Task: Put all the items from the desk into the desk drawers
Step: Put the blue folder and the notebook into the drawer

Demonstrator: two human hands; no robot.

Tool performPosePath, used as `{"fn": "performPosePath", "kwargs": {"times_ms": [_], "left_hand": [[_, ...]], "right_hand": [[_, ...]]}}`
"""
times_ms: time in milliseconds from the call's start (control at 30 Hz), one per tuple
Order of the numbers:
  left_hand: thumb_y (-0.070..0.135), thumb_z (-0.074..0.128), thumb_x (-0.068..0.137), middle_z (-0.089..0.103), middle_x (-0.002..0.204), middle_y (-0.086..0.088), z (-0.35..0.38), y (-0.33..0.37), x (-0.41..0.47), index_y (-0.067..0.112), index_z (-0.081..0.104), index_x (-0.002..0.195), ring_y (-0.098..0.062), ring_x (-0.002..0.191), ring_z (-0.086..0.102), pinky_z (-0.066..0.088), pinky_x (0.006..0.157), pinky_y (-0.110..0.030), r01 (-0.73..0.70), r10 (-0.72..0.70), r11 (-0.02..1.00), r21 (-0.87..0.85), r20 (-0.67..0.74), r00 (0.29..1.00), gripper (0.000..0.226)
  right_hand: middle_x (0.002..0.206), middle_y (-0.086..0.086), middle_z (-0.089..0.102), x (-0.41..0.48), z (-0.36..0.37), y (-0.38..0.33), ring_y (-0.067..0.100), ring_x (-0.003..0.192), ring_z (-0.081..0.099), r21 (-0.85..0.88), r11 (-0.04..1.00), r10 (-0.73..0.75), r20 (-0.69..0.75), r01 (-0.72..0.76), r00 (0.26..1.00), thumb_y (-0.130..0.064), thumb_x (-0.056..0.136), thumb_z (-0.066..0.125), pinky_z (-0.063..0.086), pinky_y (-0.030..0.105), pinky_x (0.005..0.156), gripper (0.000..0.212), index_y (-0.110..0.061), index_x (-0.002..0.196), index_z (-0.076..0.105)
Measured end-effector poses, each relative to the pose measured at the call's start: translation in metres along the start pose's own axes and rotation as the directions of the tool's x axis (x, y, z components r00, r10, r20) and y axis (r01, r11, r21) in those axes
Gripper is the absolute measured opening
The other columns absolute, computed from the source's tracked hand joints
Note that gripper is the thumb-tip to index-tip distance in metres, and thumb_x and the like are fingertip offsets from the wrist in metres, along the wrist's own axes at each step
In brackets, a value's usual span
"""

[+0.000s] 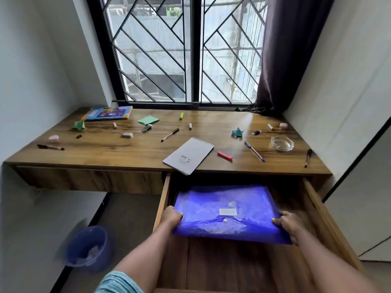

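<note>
Head view: both hands' fingers (277, 221) pinch translucent blue plastic folder (224, 212) over wooden drawer (321, 216).

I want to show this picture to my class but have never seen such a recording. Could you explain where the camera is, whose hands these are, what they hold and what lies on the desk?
There is only one picture, taken by a wide-angle camera worn on a person's head, looking forward and down. No machine is involved: the left hand and right hand are that person's own. Together they grip a blue plastic folder over the open right drawer; the left drawer is shut. On the wooden desk lie a grey notepad, several pens, a glass ashtray, a red eraser, a colourful book and small bits.
</note>
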State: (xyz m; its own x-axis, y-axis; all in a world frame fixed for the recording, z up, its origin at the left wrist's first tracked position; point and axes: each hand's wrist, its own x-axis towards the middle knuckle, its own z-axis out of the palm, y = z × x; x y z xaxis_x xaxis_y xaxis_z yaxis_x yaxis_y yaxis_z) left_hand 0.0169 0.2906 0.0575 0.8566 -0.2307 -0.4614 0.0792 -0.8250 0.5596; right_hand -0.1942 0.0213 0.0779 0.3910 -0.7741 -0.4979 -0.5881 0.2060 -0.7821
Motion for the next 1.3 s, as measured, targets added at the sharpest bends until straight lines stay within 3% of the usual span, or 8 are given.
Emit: {"fn": "performPosePath", "kwargs": {"times_ms": [100, 267, 433, 600, 833, 1033, 1167, 1300], "left_hand": [[0.028, 0.052, 0.094, 0.046, 0.137, -0.018, 0.004, 0.007, 0.001, 0.005, 0.043, 0.133, -0.033, 0.127, 0.046, 0.041, 0.101, -0.035, -0.033, 0.046, 0.99, 0.134, -0.095, 0.994, 0.046], [0.05, 0.053, 0.089, 0.017, 0.156, -0.011, 0.025, 0.009, 0.012, 0.013, 0.03, 0.147, -0.028, 0.144, 0.013, 0.023, 0.116, -0.035, -0.192, 0.206, 0.886, 0.422, 0.012, 0.978, 0.072], [0.072, 0.056, 0.073, 0.009, 0.158, -0.008, 0.035, 0.011, 0.016, 0.018, 0.022, 0.15, -0.03, 0.145, 0.006, 0.011, 0.12, -0.041, -0.285, 0.216, 0.798, 0.531, 0.189, 0.958, 0.1], [0.067, 0.06, 0.075, 0.005, 0.159, -0.009, 0.04, 0.008, 0.021, 0.021, 0.015, 0.152, -0.032, 0.146, 0.002, 0.002, 0.121, -0.043, -0.274, 0.211, 0.73, 0.626, 0.176, 0.962, 0.1], [0.055, 0.061, 0.082, 0.004, 0.159, -0.011, 0.05, 0.011, 0.01, 0.02, 0.011, 0.152, -0.032, 0.146, 0.005, 0.005, 0.12, -0.041, -0.163, 0.143, 0.768, 0.619, 0.082, 0.986, 0.093], [0.051, 0.068, 0.078, 0.009, 0.158, -0.007, 0.045, 0.026, -0.003, 0.016, 0.011, 0.152, -0.028, 0.145, 0.009, 0.015, 0.119, -0.037, -0.131, 0.16, 0.84, 0.526, -0.01, 0.987, 0.1], [0.05, 0.057, 0.086, 0.022, 0.154, -0.005, 0.022, 0.048, -0.001, 0.013, 0.016, 0.151, -0.024, 0.139, 0.024, 0.025, 0.113, -0.03, -0.134, 0.231, 0.909, 0.395, -0.208, 0.95, 0.085], [0.03, 0.052, 0.095, 0.032, 0.15, -0.015, -0.007, 0.072, 0.02, 0.007, 0.027, 0.148, -0.029, 0.138, 0.03, 0.024, 0.113, -0.033, -0.071, 0.093, 0.994, 0.084, -0.302, 0.949, 0.062]], "right_hand": [[0.125, 0.031, 0.055, 0.022, 0.019, -0.004, 0.025, 0.092, 0.05, -0.032, 0.999, -0.019, -0.007, 0.019, 1.0, 0.019, 0.085, 0.049, 0.045, 0.029, 0.079, 0.046, 0.012, 0.13, 0.046], [0.111, 0.028, 0.065, 0.051, 0.041, -0.005, 0.026, 0.086, 0.058, -0.113, 0.991, -0.077, -0.034, 0.072, 0.996, 0.017, 0.079, 0.057, 0.05, 0.039, 0.076, 0.042, 0.006, 0.119, 0.06], [0.113, 0.019, 0.068, 0.063, 0.054, -0.015, 0.032, 0.102, 0.064, -0.242, 0.964, -0.13, -0.065, 0.111, 0.989, 0.004, 0.076, 0.069, 0.048, 0.034, 0.087, 0.044, -0.004, 0.12, 0.064], [0.116, 0.021, 0.066, 0.067, 0.062, -0.013, 0.034, 0.107, 0.062, -0.343, 0.934, -0.121, -0.041, 0.1, 0.992, 0.001, 0.079, 0.068, 0.045, 0.031, 0.085, 0.045, -0.005, 0.122, 0.063], [0.115, 0.02, 0.066, 0.076, 0.066, -0.005, 0.035, 0.106, 0.061, -0.551, 0.824, -0.146, 0.011, 0.128, 0.989, -0.012, 0.082, 0.063, 0.047, 0.033, 0.087, 0.034, -0.006, 0.116, 0.064], [0.129, 0.02, 0.042, 0.064, 0.075, -0.028, 0.039, 0.115, 0.048, -0.641, 0.765, -0.172, -0.109, 0.063, 0.979, -0.012, 0.088, 0.052, 0.041, 0.036, 0.099, 0.032, -0.001, 0.117, 0.059], [0.123, 0.023, 0.05, 0.05, 0.097, -0.066, 0.04, 0.112, 0.051, -0.559, 0.789, -0.32, -0.019, 0.255, 0.947, -0.008, 0.09, 0.048, 0.045, 0.036, 0.091, 0.028, 0.002, 0.114, 0.057], [0.092, 0.019, 0.065, 0.044, 0.145, -0.107, 0.031, 0.089, 0.063, -0.25, 0.941, -0.182, 0.201, 0.23, 0.963, -0.01, 0.088, 0.054, 0.05, 0.034, 0.076, 0.017, -0.003, 0.095, 0.067]]}}
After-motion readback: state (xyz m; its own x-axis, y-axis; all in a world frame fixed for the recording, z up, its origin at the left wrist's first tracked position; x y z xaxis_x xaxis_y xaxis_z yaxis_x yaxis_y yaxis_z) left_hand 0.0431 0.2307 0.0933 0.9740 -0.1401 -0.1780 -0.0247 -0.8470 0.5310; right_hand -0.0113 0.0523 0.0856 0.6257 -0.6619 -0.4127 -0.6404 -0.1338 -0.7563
